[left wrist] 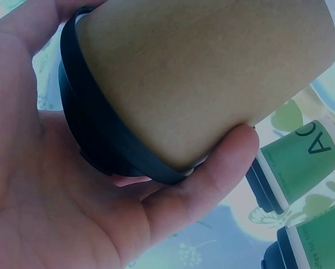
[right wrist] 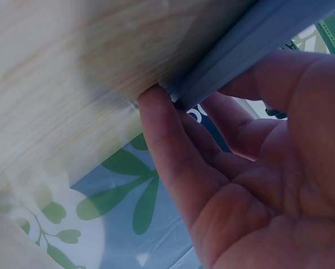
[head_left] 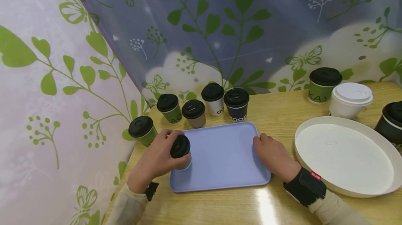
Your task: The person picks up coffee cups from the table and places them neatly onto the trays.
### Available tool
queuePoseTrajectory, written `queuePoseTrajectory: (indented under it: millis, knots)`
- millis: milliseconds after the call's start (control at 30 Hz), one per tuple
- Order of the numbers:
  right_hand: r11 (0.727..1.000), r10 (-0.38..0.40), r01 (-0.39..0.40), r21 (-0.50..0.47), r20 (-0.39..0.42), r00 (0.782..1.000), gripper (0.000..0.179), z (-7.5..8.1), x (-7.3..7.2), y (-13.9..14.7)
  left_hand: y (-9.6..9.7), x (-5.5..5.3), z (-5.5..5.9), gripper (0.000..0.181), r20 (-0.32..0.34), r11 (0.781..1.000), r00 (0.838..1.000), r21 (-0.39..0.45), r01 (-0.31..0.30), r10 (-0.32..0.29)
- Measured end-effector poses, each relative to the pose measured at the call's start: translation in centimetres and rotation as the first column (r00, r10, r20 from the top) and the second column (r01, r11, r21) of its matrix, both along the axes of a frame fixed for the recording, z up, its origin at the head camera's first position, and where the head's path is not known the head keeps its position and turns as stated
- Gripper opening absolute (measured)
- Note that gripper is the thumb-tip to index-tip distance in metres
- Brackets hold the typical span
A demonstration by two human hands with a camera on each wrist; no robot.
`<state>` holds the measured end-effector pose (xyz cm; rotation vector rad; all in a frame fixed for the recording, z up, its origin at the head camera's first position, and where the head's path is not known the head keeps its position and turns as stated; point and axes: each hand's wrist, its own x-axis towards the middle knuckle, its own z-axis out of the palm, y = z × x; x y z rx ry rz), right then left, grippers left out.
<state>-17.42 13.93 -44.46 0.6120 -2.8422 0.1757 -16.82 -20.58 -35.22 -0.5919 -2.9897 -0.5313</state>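
My left hand (head_left: pixel 160 155) grips a kraft-brown paper coffee cup (left wrist: pixel 212 73) by the rim of its black lid (head_left: pixel 180 146). Thumb and fingers wrap the lid edge from both sides. The cup stands upright over the left end of a lavender tray (head_left: pixel 220 158). On the opposite side, my right hand (head_left: pixel 273 153) holds the tray's right edge. In the right wrist view, its fingers (right wrist: pixel 173 140) curl against the tray rim (right wrist: pixel 240 50), with fingertips close to the wooden table. A green cup with a black lid (head_left: pixel 142 130) stands just beyond my left hand.
Behind the tray stand a green cup (head_left: pixel 169 109), a brown cup (head_left: pixel 194 115), a white cup (head_left: pixel 215 101) and a navy cup (head_left: pixel 237 106), all black-lidded. A round white tray (head_left: pixel 342 155) lies at right, with a green cup (head_left: pixel 321 87), white cup (head_left: pixel 348 102) and dark cup (head_left: pixel 391 123) behind.
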Motion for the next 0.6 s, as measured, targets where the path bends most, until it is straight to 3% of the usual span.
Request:
queuePoseTrajectory:
  millis: [600]
  knots:
    - [1.000, 0.012, -0.011, 0.011, -0.024, 1.000, 0.008, 0.13, 0.17, -0.09, 0.45, -0.02, 0.03, 0.065, -0.001, 1.000, 1.000, -0.009, 0.019, -0.019]
